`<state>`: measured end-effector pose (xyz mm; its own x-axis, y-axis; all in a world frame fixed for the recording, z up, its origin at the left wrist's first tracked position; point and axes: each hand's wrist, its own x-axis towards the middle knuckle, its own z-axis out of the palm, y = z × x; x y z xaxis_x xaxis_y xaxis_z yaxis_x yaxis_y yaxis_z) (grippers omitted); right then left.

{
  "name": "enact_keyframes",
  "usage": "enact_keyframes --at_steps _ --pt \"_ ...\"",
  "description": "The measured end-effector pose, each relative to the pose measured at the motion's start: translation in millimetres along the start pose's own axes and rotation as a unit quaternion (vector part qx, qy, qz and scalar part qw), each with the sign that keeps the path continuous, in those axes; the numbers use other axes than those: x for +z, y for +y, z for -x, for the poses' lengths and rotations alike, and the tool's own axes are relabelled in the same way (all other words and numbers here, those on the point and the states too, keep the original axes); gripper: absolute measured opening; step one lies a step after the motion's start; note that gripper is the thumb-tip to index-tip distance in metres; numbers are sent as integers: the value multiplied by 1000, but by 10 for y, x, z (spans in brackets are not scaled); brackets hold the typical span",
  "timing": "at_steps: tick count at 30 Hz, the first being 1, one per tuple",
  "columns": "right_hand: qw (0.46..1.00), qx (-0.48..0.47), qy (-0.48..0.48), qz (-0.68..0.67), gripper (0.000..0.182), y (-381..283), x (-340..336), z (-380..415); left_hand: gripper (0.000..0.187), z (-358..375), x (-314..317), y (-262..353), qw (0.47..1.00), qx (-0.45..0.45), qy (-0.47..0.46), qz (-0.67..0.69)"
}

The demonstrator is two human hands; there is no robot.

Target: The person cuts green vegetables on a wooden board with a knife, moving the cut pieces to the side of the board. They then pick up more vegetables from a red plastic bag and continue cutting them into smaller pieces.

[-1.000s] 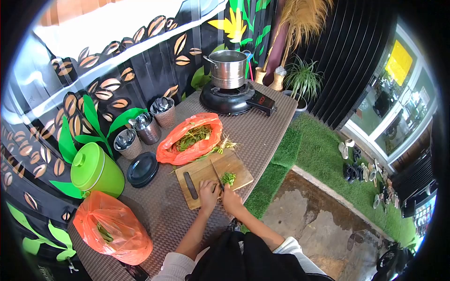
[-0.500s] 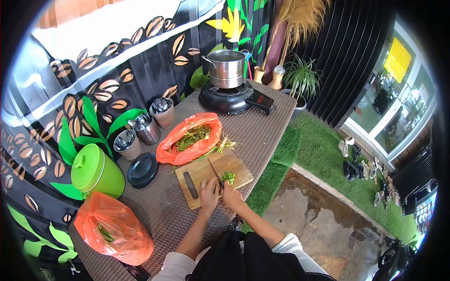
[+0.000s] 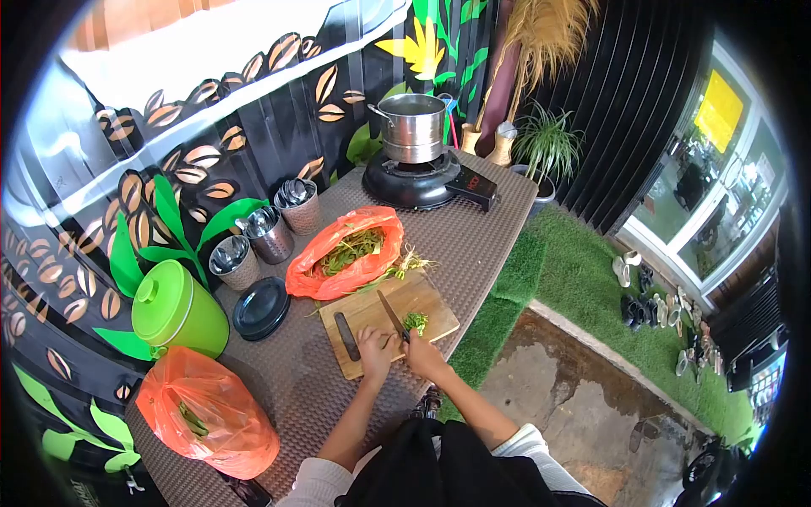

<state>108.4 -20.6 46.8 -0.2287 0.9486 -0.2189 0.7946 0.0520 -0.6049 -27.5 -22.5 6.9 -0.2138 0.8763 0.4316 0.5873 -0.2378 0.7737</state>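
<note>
A knife (image 3: 392,311) is in my right hand (image 3: 422,355), its blade pointing away from me over the wooden cutting board (image 3: 363,309). Beside the blade, on its right, lies a small heap of chopped greens (image 3: 416,322). My left hand (image 3: 373,348) rests on the board near the handle slot, left of the knife. Its fingers are bent together, and whatever they pinch is too small to make out. Just beyond the board sits an open orange plastic bag (image 3: 300,275) of leafy greens (image 3: 351,252), with some pale-rooted stems (image 3: 410,262) beside it.
A steel pot (image 3: 412,127) stands on a black portable stove (image 3: 405,188) at the table's far end. Along the left are cutlery cups (image 3: 270,237), black plates (image 3: 260,308), a green lidded bucket (image 3: 182,308) and another orange bag (image 3: 211,414). The table edge (image 3: 498,253) runs close on the right.
The whole view has shifted slightly. My left hand has moved a little to the left, away from the knife. The right hand still holds the knife in nearly the same spot.
</note>
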Motion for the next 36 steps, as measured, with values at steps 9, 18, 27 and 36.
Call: enact_keyframes --at_steps 9,18,27,36 --pt "998 46 18 34 32 -103 176 69 8 31 1 -1 997 69 9 -23" --pt "996 31 52 59 32 -91 255 204 9 -1 7 -60 999 28 -14 -13" --pt "999 -31 39 8 29 34 132 58 9 34 16 -65 999 34 -3 -8" --pt "996 59 56 35 32 -71 139 122 8 27 -4 -37 999 39 3 -14"
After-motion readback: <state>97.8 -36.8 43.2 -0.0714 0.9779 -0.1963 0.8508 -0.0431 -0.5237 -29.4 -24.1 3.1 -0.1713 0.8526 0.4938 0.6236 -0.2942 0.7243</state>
